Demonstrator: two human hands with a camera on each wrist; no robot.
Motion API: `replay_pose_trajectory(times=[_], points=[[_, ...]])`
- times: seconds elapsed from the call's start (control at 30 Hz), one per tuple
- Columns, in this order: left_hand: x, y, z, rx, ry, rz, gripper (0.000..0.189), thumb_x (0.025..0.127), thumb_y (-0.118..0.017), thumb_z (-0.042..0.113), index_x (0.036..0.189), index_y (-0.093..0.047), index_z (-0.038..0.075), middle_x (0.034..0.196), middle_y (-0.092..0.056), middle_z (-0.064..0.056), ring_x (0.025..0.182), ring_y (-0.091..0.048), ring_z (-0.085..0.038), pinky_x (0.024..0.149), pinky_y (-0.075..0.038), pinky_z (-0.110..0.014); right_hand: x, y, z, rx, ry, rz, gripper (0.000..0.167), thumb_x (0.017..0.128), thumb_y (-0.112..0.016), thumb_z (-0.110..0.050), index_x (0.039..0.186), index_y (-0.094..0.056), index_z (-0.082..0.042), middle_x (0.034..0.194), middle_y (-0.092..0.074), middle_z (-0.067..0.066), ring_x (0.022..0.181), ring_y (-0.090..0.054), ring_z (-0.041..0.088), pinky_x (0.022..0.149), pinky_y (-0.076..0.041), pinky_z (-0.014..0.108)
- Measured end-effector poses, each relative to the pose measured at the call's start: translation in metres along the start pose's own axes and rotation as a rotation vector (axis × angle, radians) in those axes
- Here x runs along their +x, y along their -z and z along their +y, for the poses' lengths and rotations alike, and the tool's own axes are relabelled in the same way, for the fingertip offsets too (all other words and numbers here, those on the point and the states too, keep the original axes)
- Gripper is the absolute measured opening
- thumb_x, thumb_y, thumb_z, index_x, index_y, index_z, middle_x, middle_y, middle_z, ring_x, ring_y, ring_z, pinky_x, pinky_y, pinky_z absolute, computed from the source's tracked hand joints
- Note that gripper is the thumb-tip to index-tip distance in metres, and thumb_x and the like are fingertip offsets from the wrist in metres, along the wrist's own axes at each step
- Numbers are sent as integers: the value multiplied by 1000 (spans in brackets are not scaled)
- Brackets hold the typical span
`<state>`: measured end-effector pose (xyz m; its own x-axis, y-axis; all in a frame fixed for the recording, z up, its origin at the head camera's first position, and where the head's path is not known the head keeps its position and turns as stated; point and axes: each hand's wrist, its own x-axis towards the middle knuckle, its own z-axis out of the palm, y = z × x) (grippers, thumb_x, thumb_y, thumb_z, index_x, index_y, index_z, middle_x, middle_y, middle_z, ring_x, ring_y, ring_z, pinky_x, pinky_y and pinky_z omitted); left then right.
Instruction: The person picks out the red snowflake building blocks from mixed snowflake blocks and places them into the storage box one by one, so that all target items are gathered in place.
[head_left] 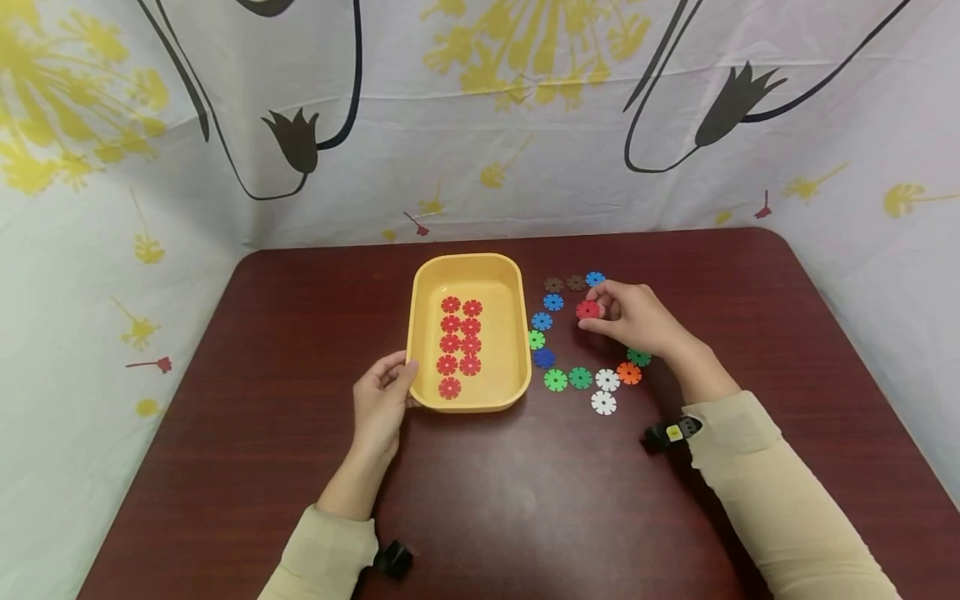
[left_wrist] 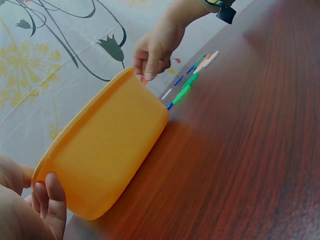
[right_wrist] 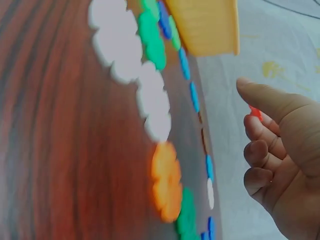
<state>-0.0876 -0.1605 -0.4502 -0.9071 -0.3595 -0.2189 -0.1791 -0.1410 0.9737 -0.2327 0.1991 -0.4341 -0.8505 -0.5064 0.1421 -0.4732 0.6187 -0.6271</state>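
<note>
My left hand (head_left: 382, 400) grips the lower left rim of a yellow plastic tray (head_left: 498, 392), its thumb over the edge and fingers beneath. Inside the tray, several red notched discs (head_left: 450, 343) lie in two columns. To the right of the tray, my right hand (head_left: 637, 317) holds a single red notched disc (head_left: 587, 309) between thumb and fingers, above the table. In the right wrist view only a sliver of that red disc (right_wrist: 256, 113) shows behind the thumb. The left wrist view shows the tray's outer wall (left_wrist: 105, 155) tilted up beside the left fingers.
Notched discs in other colours form a rough ring under the right hand: blue (head_left: 542, 321), brown (head_left: 553, 285), green (head_left: 580, 378), white (head_left: 603, 403) and orange (head_left: 629, 373). Some are hidden by the hand. A patterned cloth (head_left: 480, 192) hangs behind the dark red table (head_left: 315, 333).
</note>
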Motion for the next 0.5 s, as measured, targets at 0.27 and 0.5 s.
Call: replay_pose_trajectory(times=[0.27,0.5], points=[[0,0,0,1,-1,4,28,99,-68,13,122,-65,-2,90,-58,-5,64,-57,-11,54,-54,-20,9,-10,-25,44,32,10,34,89,-81,-23,112,-65,-4,84,-63,3,67,-54,18,60,-47,29],[0,0,-1,1,1,6,29,99,-68,13,123,-65,-2,90,-59,-6,64,-57,-11,54,-53,-20,15,-20,-42,114,69,-24,35,88,-82,-22,113,-64,-4,87,-62,3,70,-54,18,61,-49,28]])
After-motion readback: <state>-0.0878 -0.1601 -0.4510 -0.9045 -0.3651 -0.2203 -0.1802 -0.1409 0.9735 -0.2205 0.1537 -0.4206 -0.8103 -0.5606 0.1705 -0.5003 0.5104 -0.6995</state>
